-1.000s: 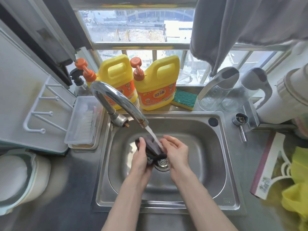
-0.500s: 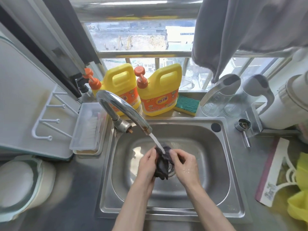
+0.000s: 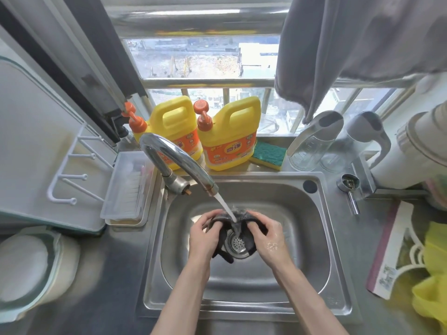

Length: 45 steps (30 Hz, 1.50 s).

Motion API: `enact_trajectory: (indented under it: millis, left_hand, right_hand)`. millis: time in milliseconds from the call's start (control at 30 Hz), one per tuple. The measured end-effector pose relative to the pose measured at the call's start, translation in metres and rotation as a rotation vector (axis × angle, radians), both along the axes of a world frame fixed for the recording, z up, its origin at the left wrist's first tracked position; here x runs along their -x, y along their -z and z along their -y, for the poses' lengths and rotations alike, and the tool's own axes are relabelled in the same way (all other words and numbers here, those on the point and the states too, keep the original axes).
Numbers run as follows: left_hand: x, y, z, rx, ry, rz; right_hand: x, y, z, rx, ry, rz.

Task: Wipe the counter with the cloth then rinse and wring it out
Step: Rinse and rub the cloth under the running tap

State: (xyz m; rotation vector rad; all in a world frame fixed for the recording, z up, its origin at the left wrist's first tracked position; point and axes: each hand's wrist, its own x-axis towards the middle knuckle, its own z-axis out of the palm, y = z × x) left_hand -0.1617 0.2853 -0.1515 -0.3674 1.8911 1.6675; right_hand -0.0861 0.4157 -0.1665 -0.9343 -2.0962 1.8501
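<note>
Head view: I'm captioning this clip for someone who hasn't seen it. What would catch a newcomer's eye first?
First the middle of the steel sink: the left hand and right hand grip a dark cloth over the drain, under water running from the curved tap. Next, two bright yellow detergent jugs stand behind the sink, a green sponge to their right.

Bright daylight, wide-angle view
Light floods through the window (image 3: 193,61); glare sheens the sink (image 3: 242,307) rim; edges bow, corners blur.
</note>
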Motion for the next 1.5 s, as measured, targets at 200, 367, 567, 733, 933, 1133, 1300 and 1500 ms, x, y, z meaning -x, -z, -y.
enact_trajectory:
  millis: [200,367,567,733,933,1133,1300,1500]
  left_hand:
    - [-0.002,0.003,0.007,-0.002,-0.22,0.128]
    - [-0.007,0.003,0.007,-0.088,-0.298,0.188]
    - [-0.014,0.002,0.001,-0.075,-0.217,0.183]
    - [-0.012,-0.005,0.008,0.03,-0.129,0.188]
    - [-0.007,-0.016,0.011,-0.044,-0.059,0.191]
    - [-0.003,-0.023,0.015,-0.105,-0.049,0.227]
    - [0.003,-0.022,0.016,-0.184,-0.111,0.34]
    - [-0.004,-0.011,0.026,-0.375,-0.15,0.436]
  right_hand:
    - [-0.004,-0.002,-0.001,0.299,0.193,-0.015]
    - [-0.001,-0.004,0.001,0.44,0.177,0.101]
    - [-0.004,-0.011,0.012,0.454,0.109,0.128]
    - [-0.006,-0.013,0.002,0.556,0.155,0.119]
    - [-0.001,-0.021,-0.009,0.602,0.156,0.234]
    - [0.0,-0.023,-0.016,0.582,0.13,0.252]
    - [-0.005,-0.016,-0.023,0.687,0.102,0.219]
    - [0.001,-0.014,-0.018,0.76,0.237,0.247]
